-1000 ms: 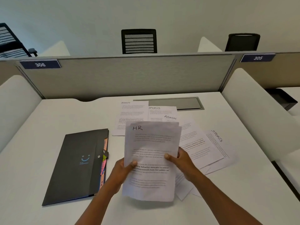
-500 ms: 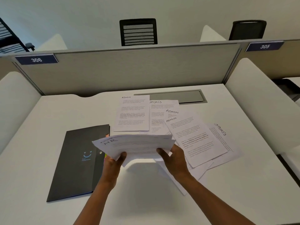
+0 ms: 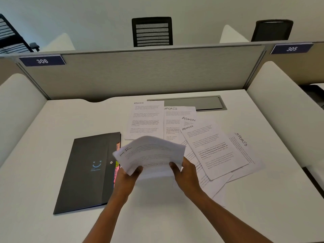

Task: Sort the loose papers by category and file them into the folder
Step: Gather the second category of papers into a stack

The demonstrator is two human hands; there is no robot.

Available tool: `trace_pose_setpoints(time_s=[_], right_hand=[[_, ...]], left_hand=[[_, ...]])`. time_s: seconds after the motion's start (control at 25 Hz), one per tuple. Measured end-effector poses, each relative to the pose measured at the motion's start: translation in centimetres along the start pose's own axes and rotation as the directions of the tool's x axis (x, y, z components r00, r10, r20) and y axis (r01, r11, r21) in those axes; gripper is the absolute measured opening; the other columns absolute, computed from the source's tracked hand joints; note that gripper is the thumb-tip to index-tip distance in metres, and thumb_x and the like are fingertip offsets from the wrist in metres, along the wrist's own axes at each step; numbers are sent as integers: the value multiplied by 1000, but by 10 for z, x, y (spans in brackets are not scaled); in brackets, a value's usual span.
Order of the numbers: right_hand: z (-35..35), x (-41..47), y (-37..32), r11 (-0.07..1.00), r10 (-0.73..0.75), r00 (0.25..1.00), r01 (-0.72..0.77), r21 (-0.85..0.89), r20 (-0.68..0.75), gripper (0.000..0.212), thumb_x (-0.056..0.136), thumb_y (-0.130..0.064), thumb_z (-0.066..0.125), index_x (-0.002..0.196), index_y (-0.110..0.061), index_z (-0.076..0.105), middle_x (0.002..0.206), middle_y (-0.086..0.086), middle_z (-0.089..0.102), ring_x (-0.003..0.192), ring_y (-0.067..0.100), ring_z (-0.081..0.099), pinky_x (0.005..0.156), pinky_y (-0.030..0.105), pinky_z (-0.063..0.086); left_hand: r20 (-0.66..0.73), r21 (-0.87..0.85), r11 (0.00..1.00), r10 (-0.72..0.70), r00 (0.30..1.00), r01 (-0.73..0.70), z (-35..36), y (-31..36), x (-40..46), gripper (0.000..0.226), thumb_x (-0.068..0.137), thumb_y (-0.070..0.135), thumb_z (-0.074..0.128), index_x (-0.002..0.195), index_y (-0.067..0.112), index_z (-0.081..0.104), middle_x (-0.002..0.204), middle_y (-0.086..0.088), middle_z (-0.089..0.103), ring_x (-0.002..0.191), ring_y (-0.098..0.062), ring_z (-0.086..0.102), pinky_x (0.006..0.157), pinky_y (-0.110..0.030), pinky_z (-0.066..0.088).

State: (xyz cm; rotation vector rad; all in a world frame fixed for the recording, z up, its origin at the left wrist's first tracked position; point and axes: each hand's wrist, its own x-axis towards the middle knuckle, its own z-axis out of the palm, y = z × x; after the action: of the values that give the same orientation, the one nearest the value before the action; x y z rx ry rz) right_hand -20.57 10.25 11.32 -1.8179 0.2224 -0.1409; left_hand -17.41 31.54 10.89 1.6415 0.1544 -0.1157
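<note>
the hr stack now bows upward, gripped by left hand and right hand. the closed folder shows coloured tabs at its edge.

desk below all | folder flat at 9 o'clock of centre | held stack above desk at centre, between left hand at its 7 o'clock and right hand at its 5 o'clock | loose papers overlapping on desk from 12 to 4 o'clock | cable hatch at 1 o'clock behind papers | partition beyond at 12 o'clock
</note>
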Motion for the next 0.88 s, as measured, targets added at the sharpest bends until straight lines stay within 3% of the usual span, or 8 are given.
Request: trace_pose_setpoints(time_s=[0.12,0.24,0.4,0.52,0.64,0.88], right_hand=[[-1,-1,11,999,9,1000,-9,-36,-4,25,96,-21,57,117,-35,55,104,-17,64,99,13,65,77,13,54],[-4,-2,14,998,-3,1000,2,-55,-4,26,97,-22,57,122,-29,58,104,-18,63,97,6,63,81,13,53],[-5,-2,21,999,34,999,-33,-22,40,33,93,-24,62,126,-22,56,116,-7,65,105,9,62,83,15,54],[-11,7,13,998,44,999,-44,47,7,27,89,-25,69,115,-22,61,107,-8,69,93,8,68,72,19,58],[-19,20,8,994,92,993,-87,68,-69,25,85,-26,73,108,-22,64,101,-9,71,85,10,71,68,27,61],[-45,37,10,996,94,989,-92,19,-111,25,86,-28,72,109,-22,62,99,-10,69,86,8,68,64,19,57]], left_hand=[[-1,24,1000,-5,1000,5,1,-3,-2,41,86,6,70,118,27,56,109,-3,65,110,-27,61,88,-51,57],[10,12,1000,14,1000,-14,2,-1,-4,44,87,3,69,122,23,52,111,-5,63,110,-25,60,89,-44,57],[-4,136,986,-94,996,94,3,-8,-7,23,92,17,65,112,27,57,110,-3,67,105,-27,62,92,-50,55],[46,181,978,-118,992,107,2,2,-1,19,90,28,66,108,20,64,101,0,73,91,-23,72,77,-40,62],[95,168,976,-153,984,136,3,14,4,23,86,30,70,106,18,67,96,1,76,84,-21,75,68,-33,62],[187,68,985,-170,968,160,7,30,9,20,99,26,53,106,17,69,100,2,76,91,-17,74,71,-28,60]])
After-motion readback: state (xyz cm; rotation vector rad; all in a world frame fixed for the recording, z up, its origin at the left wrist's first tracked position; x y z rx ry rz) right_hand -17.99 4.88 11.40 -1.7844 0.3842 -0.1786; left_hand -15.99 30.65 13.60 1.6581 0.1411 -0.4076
